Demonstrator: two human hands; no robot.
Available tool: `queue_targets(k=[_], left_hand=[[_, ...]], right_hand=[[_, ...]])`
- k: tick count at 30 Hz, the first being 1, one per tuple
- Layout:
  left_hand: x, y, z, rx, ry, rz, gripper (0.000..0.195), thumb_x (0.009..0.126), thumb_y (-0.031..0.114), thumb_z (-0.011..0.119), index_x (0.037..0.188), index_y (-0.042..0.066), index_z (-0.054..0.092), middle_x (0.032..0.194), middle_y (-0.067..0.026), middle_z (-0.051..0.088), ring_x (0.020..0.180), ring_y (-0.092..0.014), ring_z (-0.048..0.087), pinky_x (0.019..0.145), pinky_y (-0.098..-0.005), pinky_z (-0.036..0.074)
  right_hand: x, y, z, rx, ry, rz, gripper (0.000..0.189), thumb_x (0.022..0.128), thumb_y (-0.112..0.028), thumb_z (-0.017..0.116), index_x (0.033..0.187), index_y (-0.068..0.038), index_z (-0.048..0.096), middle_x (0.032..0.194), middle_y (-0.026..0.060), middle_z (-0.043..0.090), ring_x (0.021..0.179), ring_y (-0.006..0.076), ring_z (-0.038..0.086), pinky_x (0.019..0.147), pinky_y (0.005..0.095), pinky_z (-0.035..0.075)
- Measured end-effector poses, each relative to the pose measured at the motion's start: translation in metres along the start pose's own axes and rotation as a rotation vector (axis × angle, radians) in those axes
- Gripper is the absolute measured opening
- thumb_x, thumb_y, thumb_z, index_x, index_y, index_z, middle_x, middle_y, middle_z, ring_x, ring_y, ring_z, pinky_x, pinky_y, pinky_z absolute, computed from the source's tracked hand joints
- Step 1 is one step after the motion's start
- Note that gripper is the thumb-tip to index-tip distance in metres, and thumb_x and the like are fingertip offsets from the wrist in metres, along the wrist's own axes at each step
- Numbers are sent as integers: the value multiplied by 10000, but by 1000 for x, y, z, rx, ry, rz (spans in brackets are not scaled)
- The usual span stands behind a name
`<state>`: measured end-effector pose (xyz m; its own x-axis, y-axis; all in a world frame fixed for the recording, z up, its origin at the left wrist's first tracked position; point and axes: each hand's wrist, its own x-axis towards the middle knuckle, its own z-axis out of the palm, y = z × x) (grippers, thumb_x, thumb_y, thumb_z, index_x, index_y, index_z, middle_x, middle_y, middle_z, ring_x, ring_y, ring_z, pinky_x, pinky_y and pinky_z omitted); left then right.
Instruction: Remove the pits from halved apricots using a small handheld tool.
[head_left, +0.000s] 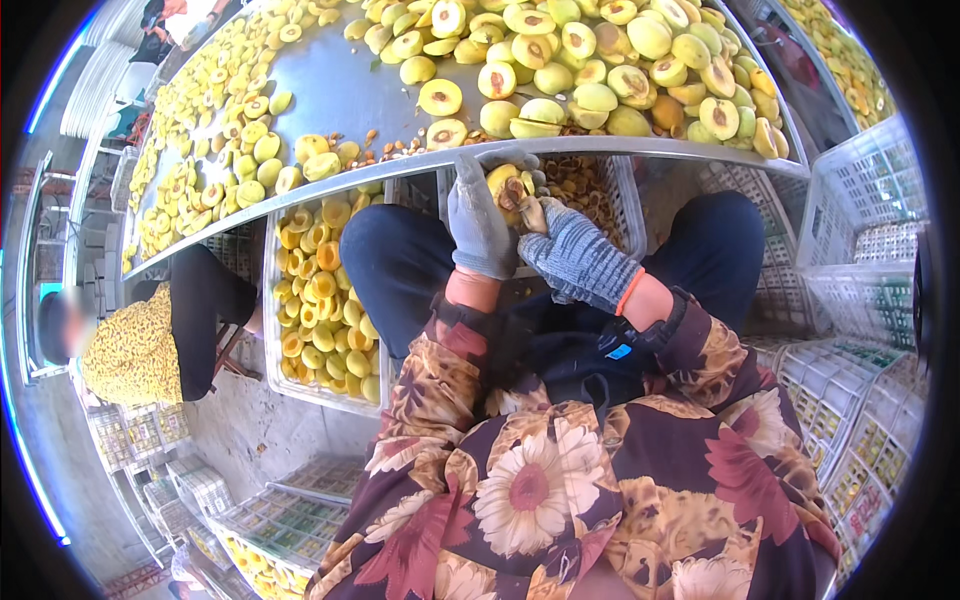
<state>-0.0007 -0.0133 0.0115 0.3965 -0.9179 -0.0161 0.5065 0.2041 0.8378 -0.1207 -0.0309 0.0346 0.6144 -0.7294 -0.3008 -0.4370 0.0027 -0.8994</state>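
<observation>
My left hand (484, 221), in a light grey glove, holds a halved yellow fruit (506, 184) just below the metal table's edge. The brown pit area of the fruit faces up. My right hand (574, 251), in a blue-grey knitted glove, grips a small tool with a pale wooden-looking handle (533, 215), its tip at the fruit's centre; the tip is partly hidden. Beneath my hands stands a crate of brown pits or scraps (581, 187). Many halved yellow-green fruits (529, 51) lie on the metal table (322, 82) in front of me, with loose pits (386, 148) along its near edge.
A white crate (274, 379) of pitted fruit halves (326, 292) stands left of my knees. Further left sits another person (131, 345) in a yellow patterned top. Stacked plastic crates (855, 225) stand at the right, and more crates (289, 517) at the lower left.
</observation>
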Motion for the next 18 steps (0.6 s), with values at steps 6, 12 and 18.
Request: queue_targets(k=[6, 12, 18], left_hand=[[-2, 2, -3, 13, 54, -87, 639, 955, 550, 268, 975, -12, 571, 883, -144, 635, 767, -227, 624, 717, -336, 531], [3, 11, -8, 148, -168, -118, 692, 930, 596, 288, 949, -33, 576, 877, -154, 634, 764, -220, 623, 713, -325, 531], [6, 13, -10, 41, -177, -257, 717, 922, 609, 292, 948, -47, 580, 867, -162, 637, 767, -219, 622, 714, -313, 530]], right_hand=[[-3, 1, -9, 109, -141, 55, 302, 848, -247, 560, 996, 15, 529, 720, 161, 586, 569, 279, 592, 488, 366, 489], [-11, -8, -14, 316, -226, 252, 228, 865, -261, 556, 927, -43, 536, 583, 38, 488, 424, 149, 473, 375, 292, 394], [-11, -1, -20, 520, -387, 267, 192, 882, -248, 547, 926, -60, 545, 588, 25, 489, 423, 125, 464, 359, 270, 357]])
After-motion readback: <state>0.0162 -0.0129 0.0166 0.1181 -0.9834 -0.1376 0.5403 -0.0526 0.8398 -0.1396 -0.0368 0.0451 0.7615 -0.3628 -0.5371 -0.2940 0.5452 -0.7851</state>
